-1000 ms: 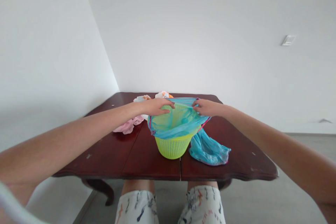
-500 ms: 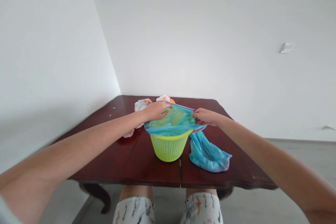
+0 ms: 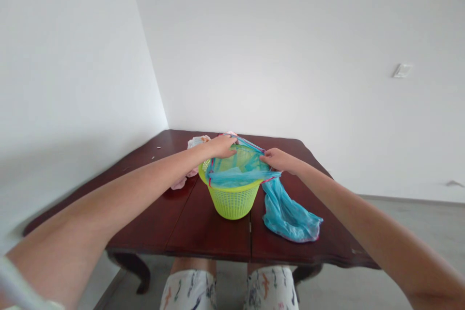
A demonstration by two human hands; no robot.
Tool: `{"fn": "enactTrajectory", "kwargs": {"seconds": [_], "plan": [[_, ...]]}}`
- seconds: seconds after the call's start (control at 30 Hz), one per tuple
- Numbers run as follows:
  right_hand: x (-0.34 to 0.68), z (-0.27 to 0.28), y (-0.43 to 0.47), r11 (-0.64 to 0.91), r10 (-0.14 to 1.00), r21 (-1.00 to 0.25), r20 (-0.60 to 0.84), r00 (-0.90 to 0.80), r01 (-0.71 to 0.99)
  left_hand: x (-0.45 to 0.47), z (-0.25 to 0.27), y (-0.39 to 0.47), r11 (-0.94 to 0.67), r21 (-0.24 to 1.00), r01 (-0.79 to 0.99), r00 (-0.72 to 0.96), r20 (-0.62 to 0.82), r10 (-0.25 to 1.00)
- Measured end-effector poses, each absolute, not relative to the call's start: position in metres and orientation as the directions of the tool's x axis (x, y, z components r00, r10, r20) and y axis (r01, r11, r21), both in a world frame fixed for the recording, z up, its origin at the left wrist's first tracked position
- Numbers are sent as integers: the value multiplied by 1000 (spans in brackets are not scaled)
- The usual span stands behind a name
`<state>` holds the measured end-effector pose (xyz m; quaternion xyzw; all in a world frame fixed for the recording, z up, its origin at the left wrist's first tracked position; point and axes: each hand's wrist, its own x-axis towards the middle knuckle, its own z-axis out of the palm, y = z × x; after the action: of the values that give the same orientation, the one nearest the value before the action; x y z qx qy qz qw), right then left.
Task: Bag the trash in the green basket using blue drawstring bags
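A yellow-green perforated plastic basket (image 3: 234, 205) stands upright on the table. Inside it lies a thin blue plastic bag (image 3: 236, 178), its edge with a red strip folded over the front rim. My left hand (image 3: 222, 146) reaches to the far left of the basket and grips the bag's edge between thumb and fingers. At the right rim, my right hand (image 3: 279, 159) pinches the bag's edge. More crumpled blue plastic (image 3: 288, 218) lies on the table right of the basket; whether it joins the bag I cannot tell.
The dark red wooden table (image 3: 214, 237) has a wavy front edge, close to my knees. Behind my left forearm lie crumpled white and pink plastic bags (image 3: 196, 142). Small white scraps (image 3: 159, 147) lie at the far left. White walls (image 3: 254, 58) stand behind and at left.
The bag's left edge has slid inward to the right, baring the basket's left rim. My left hand has moved slightly up; my right hand still pinches the bag.
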<state>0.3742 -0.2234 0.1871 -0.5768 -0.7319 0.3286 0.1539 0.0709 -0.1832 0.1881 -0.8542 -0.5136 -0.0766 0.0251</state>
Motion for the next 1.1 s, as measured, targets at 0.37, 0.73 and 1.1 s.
{"fn": "enactTrajectory", "kwargs": {"seconds": [0.37,0.73,1.1], "plan": [[364,165,-225,29,939,-750,-207,-276,661,55,187,-153,-412,370,833,434,25,900],[387,141,-277,309,950,-750,211,-231,584,5,193,-218,-411,549,728,464,46,884],[398,75,-367,747,622,-470,743,-245,471,-36,180,-364,-697,237,676,611,347,711]]}}
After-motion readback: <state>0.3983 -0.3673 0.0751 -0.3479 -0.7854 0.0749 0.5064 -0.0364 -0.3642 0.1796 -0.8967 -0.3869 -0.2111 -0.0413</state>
